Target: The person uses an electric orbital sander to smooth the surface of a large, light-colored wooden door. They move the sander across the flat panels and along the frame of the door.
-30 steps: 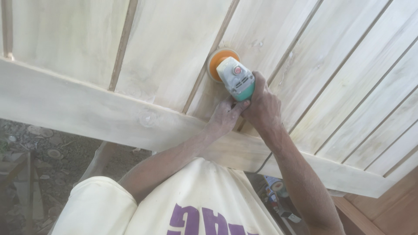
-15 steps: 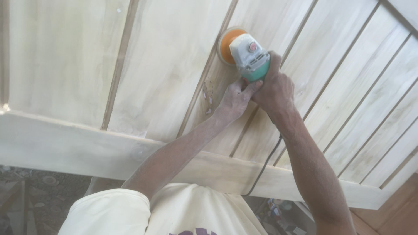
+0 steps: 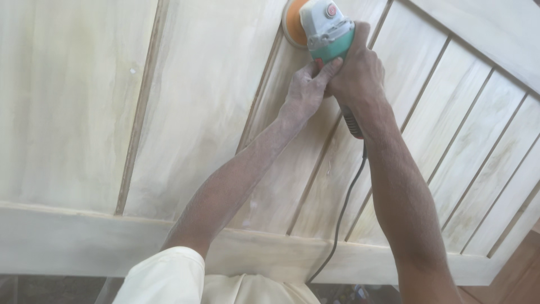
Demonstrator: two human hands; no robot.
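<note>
While the right hand (image 3: 357, 70) wraps tightly around the body of the grey and green power sander with an orange disc (image 3: 320, 25), the left hand (image 3: 306, 90) pinches its lower edge, pressing it against the pale slatted wooden panel (image 3: 197, 101), black cord (image 3: 343, 208) trailing down.

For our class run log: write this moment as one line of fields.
tool: sander | right hand: grips body | left hand: steadies it | surface: pale wooden slat panel | cord: trails down
</note>
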